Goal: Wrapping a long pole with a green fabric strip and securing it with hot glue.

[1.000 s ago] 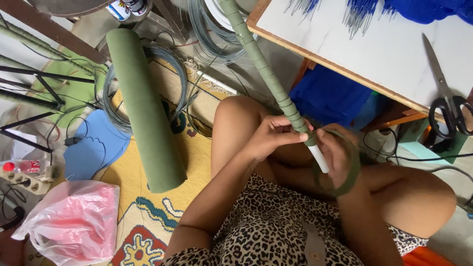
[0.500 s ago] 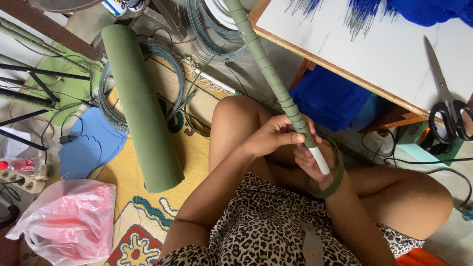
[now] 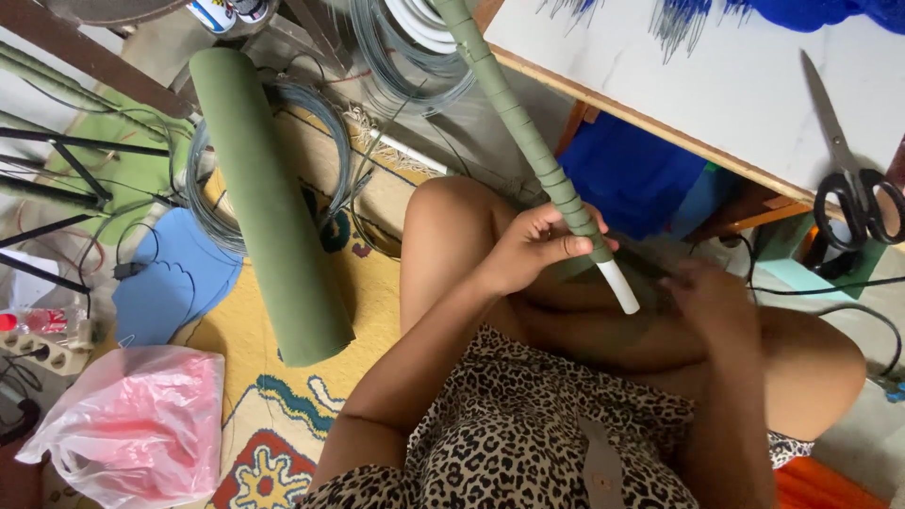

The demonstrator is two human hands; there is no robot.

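Note:
A long white pipe wrapped in green tape (image 3: 514, 113) slants from the top centre down toward my lap, with its bare white end (image 3: 620, 287) showing. My left hand (image 3: 537, 247) is closed around the pipe just above that bare end. My right hand (image 3: 712, 300) is blurred, to the right of the pipe's end, pinching a dark green strip of tape (image 3: 641, 266) that runs back to the pipe. I sit cross-legged on the floor in a leopard-print garment.
A rolled green sheet (image 3: 269, 203) lies on the patterned mat to my left, beside coils of wire (image 3: 222, 203) and a blue foam cut-out (image 3: 170, 287). A pink plastic bag (image 3: 132, 424) sits lower left. A white table (image 3: 716, 85) with black-handled scissors (image 3: 853, 170) stands upper right.
The loop of green tape held by my right hand has been pulled out to the right. The right hand moved away from the pipe's end; the left hand kept its grip.

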